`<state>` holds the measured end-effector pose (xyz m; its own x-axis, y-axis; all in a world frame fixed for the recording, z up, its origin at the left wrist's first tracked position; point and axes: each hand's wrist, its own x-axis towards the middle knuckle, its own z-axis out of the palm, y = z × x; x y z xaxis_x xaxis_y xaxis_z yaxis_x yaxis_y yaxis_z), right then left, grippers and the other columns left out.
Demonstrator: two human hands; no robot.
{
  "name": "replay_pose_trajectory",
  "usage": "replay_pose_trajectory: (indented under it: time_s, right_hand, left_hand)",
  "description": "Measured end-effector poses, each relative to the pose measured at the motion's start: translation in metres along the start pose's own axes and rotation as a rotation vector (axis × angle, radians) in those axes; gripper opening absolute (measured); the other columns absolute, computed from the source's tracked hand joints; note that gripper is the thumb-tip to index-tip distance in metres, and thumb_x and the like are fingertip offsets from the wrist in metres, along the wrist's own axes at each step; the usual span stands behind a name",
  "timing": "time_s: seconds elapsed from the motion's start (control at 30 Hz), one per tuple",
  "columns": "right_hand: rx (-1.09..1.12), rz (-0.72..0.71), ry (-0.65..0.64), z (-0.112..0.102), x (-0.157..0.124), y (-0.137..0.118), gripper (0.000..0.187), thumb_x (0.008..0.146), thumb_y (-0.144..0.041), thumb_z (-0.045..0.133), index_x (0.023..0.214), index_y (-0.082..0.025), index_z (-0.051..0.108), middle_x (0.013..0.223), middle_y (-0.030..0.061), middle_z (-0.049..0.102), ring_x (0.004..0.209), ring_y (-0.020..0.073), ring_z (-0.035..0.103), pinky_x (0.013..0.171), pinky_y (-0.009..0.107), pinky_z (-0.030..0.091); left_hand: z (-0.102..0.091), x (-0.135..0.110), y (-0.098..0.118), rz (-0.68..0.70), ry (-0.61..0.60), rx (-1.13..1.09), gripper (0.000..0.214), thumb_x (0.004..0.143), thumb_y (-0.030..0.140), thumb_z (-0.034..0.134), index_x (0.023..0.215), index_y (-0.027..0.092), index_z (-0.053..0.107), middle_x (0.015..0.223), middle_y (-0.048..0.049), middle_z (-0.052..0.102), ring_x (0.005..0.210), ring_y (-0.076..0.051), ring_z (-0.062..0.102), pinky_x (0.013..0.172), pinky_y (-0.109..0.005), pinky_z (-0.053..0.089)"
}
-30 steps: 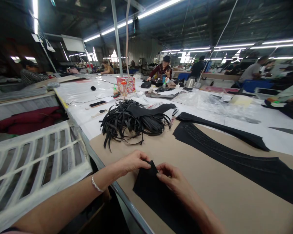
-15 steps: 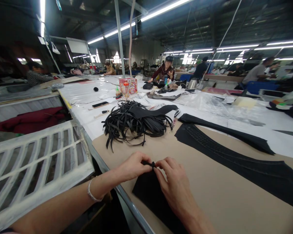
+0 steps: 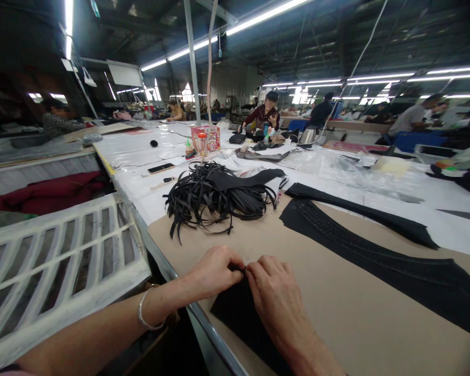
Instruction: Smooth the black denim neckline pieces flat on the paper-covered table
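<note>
A black fabric piece lies on brown paper at the table's near edge. My left hand and my right hand meet at its far tip, both pinching it with closed fingers. A bracelet circles my left wrist. The fabric's tip is hidden between my fingertips. Beyond my hands sits a tangled heap of black straps. Long black curved fabric panels stretch across the paper on the right.
A phone, a red patterned box and small bottles stand farther along the white-covered table. A white slatted rack lies to the left below the table's metal edge. Several other people work at tables behind.
My hands have drawn together at the fabric's tip, and my right hand now covers more of the piece. The view shifted slightly left.
</note>
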<state>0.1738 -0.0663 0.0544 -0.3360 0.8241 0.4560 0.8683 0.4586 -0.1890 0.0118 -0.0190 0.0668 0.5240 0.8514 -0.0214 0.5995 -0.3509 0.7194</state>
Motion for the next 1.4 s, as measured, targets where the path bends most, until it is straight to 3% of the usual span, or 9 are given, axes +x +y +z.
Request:
replay_pose_trajectory:
  time_s: [0.47, 0.9, 1.03, 1.17, 1.4]
  right_hand:
    - [0.021, -0.023, 0.024, 0.0, -0.005, 0.001, 0.018, 0.089, -0.011, 0.05, 0.077, -0.019, 0.06, 0.075, 0.0025, 0.056, 0.075, 0.0193, 0.047, 0.071, 0.032, 0.028]
    - [0.084, -0.039, 0.056, 0.003, -0.007, 0.005, 0.015, 0.085, -0.008, 0.054, 0.078, -0.019, 0.062, 0.074, 0.0016, 0.056, 0.074, 0.0191, 0.048, 0.071, 0.033, 0.029]
    - [0.107, -0.021, 0.077, 0.004, -0.007, 0.002, 0.015, 0.084, -0.007, 0.054, 0.076, -0.019, 0.06, 0.074, 0.0015, 0.055, 0.073, 0.0193, 0.048, 0.072, 0.033, 0.029]
    - [0.159, 0.034, 0.103, 0.005, -0.009, 0.002, 0.016, 0.084, -0.008, 0.052, 0.076, -0.02, 0.059, 0.075, 0.0015, 0.056, 0.074, 0.0191, 0.049, 0.072, 0.033, 0.03]
    - [0.274, 0.119, 0.125, 0.007, -0.012, 0.004, 0.016, 0.085, -0.014, 0.05, 0.072, -0.02, 0.057, 0.073, 0.0013, 0.056, 0.073, 0.0181, 0.052, 0.067, 0.03, 0.032]
  left_hand:
    - [0.002, -0.003, 0.006, -0.036, -0.033, -0.017, 0.021, 0.065, 0.016, 0.052, 0.071, 0.015, 0.073, 0.054, 0.0044, 0.053, 0.057, -0.011, 0.047, 0.051, -0.02, 0.029]
    - [0.0, -0.007, 0.019, 0.035, 0.004, 0.229, 0.024, 0.066, 0.013, 0.048, 0.069, 0.018, 0.071, 0.068, -0.0027, 0.069, 0.063, -0.014, 0.055, 0.059, -0.022, 0.035]
    - [0.0, -0.007, 0.023, 0.036, 0.002, 0.239, 0.022, 0.066, 0.014, 0.047, 0.064, 0.017, 0.069, 0.062, -0.0024, 0.066, 0.058, -0.013, 0.052, 0.056, -0.022, 0.032]
    - [0.003, -0.005, 0.018, 0.001, 0.016, 0.138, 0.021, 0.065, 0.016, 0.049, 0.064, 0.016, 0.07, 0.056, 0.0008, 0.058, 0.056, -0.011, 0.048, 0.054, -0.022, 0.03]
    - [0.007, 0.002, 0.004, -0.153, -0.058, -0.254, 0.02, 0.062, 0.022, 0.057, 0.068, 0.013, 0.073, 0.052, 0.0041, 0.049, 0.055, -0.011, 0.041, 0.052, -0.022, 0.028]
